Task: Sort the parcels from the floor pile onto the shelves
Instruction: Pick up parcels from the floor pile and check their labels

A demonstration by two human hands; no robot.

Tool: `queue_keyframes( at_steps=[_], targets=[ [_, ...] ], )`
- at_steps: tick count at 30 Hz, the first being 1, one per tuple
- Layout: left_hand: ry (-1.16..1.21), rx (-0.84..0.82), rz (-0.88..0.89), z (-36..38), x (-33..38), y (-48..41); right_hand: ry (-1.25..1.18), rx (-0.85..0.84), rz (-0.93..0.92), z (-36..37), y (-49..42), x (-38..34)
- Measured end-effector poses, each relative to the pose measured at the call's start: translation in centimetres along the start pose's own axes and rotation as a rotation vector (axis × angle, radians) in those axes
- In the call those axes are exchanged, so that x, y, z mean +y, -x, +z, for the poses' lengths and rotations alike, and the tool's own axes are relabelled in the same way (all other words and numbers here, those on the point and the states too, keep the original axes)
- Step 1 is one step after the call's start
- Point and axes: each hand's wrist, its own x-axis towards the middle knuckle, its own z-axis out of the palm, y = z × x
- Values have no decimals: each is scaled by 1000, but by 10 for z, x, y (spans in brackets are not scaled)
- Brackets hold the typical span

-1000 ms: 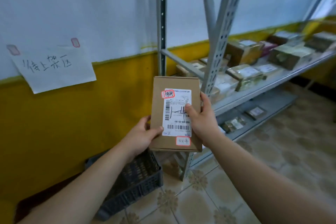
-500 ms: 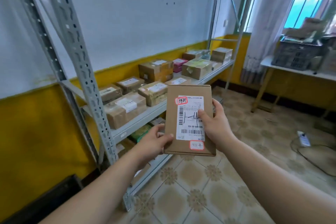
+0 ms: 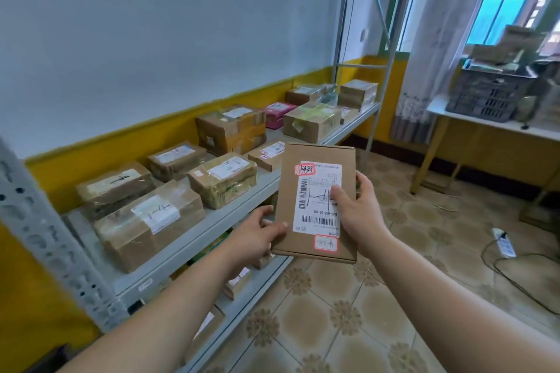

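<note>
A flat brown cardboard parcel [image 3: 288, 200] with a white shipping label and two red-edged stickers is held upright in front of me, over the floor beside the shelf. My left hand [image 3: 257, 236] grips its lower left edge, thumb on the front. My right hand [image 3: 357, 209] holds its right edge, thumb pressed on the label. The grey metal shelf [image 3: 212, 221] runs along the wall to the left, carrying several taped brown parcels [image 3: 151, 221] and a pink one [image 3: 277, 113].
A perforated grey shelf post [image 3: 51, 251] stands at the near left. Lower shelf levels hold more small parcels [image 3: 239, 278]. At the right, a white table [image 3: 485, 124] carries a dark crate [image 3: 488, 94]. A power strip with cable [image 3: 504, 244] lies on the tiled floor.
My view has swung right, from the wall sign and floor basket to along the shelf. Both hands have kept their hold on the parcel, now nearer the shelf's middle.
</note>
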Motion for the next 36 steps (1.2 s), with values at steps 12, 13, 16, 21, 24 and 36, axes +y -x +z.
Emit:
queue_keyframes(
  at_steps=[12, 13, 16, 21, 24, 36],
  targets=[
    [-30, -35, -48, -7, 31, -148, -28, 35, 51, 21, -159, -1],
    [-17, -22, -57, -7, 33, -158, -28, 26, 49, 23, -172, -1],
    [12, 28, -79, -5, 39, -187, -36, -34, 60, 27, -209, -1],
    [3, 95, -106, 17, 57, -244, -23, -117, 29, 19, -279, -3],
    [-12, 136, -133, 36, 72, -277, -6, -177, 24, 11, -325, -5],
    [2, 276, -264, 31, 75, -356, 93, -388, 32, 61, -441, 3]
  ],
)
